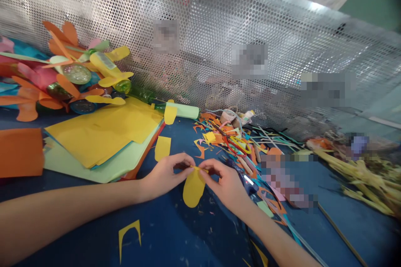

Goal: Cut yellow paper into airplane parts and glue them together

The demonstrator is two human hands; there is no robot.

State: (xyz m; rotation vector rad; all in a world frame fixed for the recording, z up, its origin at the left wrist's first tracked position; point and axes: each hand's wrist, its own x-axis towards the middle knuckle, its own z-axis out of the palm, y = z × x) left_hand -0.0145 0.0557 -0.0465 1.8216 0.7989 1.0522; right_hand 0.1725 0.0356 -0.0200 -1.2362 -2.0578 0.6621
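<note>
Between my two hands is a yellow paper petal (193, 190), its rounded end hanging down toward me. My left hand (166, 175) pinches the top edge from the left, thumb and fingers pressed together. From the right, my right hand (224, 181) pinches the same top edge, close to the left fingertips. Just beyond my left hand lies another yellow paper cutout (163, 148), and farther back a similar cutout (170, 114) rests by a green bottle with pale green paper (186, 111) around it. A yellow paper offcut (129, 233) lies nearer me on the blue table (163, 225).
Stacked yellow, green and orange paper sheets (106, 133) lie left, beside an orange sheet (20, 152). Behind them are bottles with paper petals (78, 73). Colourful scraps (216, 131) and a dark blue glue gun (247, 181) lie right. A perforated metal screen (200, 46) stands behind.
</note>
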